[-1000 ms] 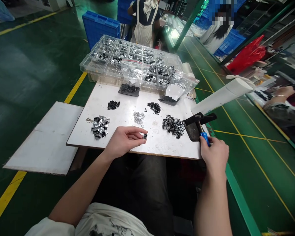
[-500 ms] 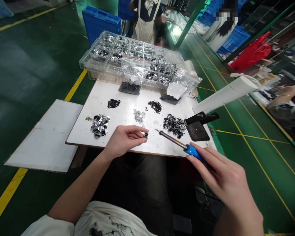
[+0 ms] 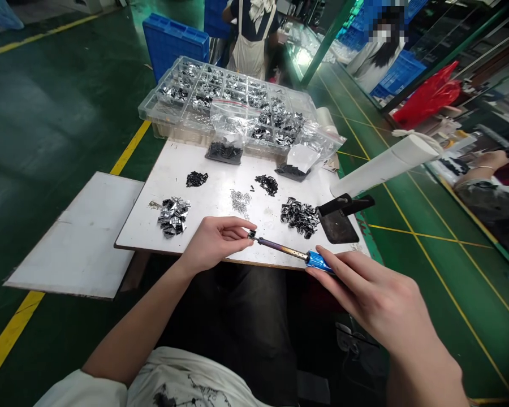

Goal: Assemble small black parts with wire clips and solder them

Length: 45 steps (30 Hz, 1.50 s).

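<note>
Your left forearm reaches up from the lower left, and your left hand [image 3: 214, 243] is over the desk's [image 3: 207, 206] front edge, fingers bent and closed to a pinch on a small part [image 3: 251, 234]. Your right forearm comes in from the lower right; your right hand [image 3: 377, 288] has its thumb and fingers closed around the blue handle of an iron [image 3: 285, 249], which points left across the desk's front edge. The part is at your left fingertips, well apart from your right hand, with the iron's tip right at it; whether they touch you cannot tell. Beyond it lie wire bits [image 3: 240, 200].
</note>
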### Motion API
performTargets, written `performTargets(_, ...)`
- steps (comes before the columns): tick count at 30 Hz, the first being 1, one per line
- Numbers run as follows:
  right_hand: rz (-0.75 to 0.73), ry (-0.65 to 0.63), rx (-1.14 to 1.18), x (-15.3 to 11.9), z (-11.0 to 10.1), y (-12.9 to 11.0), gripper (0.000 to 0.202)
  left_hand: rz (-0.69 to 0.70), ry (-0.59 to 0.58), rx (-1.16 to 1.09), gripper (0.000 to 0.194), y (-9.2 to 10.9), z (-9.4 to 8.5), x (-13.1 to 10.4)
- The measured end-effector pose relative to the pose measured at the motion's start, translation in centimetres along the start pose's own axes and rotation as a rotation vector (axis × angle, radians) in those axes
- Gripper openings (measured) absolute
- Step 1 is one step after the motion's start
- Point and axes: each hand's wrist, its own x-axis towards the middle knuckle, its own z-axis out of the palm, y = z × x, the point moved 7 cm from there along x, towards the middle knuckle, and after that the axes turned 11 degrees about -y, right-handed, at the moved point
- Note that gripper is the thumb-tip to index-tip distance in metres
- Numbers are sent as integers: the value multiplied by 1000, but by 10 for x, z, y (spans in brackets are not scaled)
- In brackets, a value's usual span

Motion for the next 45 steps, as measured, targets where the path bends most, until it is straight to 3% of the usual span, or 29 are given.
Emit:
performTargets(28, 15, -91, 37, 4, 2, -4, 32, 14, -17, 62, 25, -2, 0, 2)
performTargets(36, 29, 52, -66, 2, -9, -4, 29, 56, 52, 80, 28, 1, 0, 1)
performTargets(45, 23, 20, -105, 1, -4, -8, 31, 92, 83, 140, 25, -4, 1, 0)
